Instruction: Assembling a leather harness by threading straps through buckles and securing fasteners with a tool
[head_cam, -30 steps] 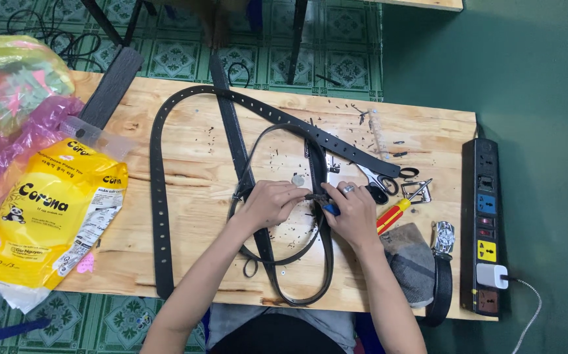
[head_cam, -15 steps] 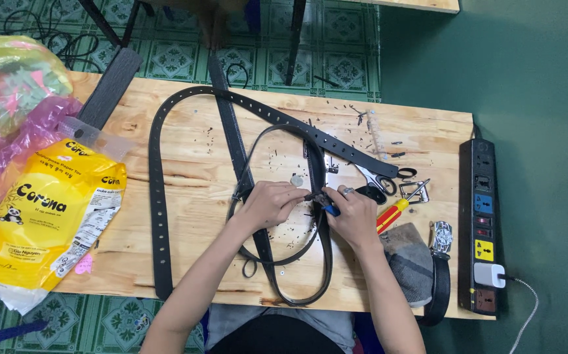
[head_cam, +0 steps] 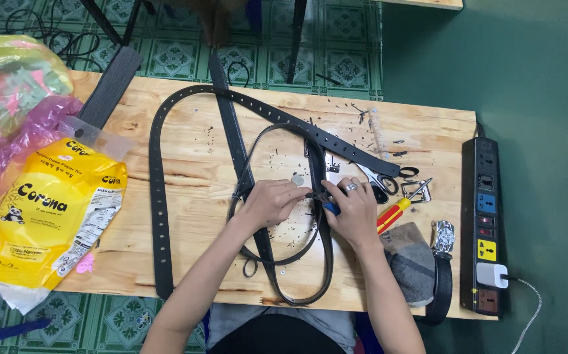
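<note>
Black belt (head_cam: 319,172) — flat, punched; both hands' fingers (head_cam: 295,198) pinch it.

Lying on the worktop (head_cam: 186,190) are three dark belts: one long punched belt (head_cam: 159,196), one straight belt (head_cam: 235,147) and one looped belt (head_cam: 326,255). Also sitting there are one yellow packet (head_cam: 48,216), one pair of scissors (head_cam: 376,183), one metal buckle (head_cam: 417,190), one red-and-yellow screwdriver (head_cam: 392,214) and one black power strip (head_cam: 486,223). Two hands are working: left hand (head_cam: 272,203), right hand (head_cam: 355,213).

Worn on the head, aimed almost straight down at the wooden table (head_cam: 186,164) from fairly high above. Took in nearly the whole tabletop, plus green tiled floor (head_cam: 166,52) beyond the far edge. Only one view, nothing shared.
</note>
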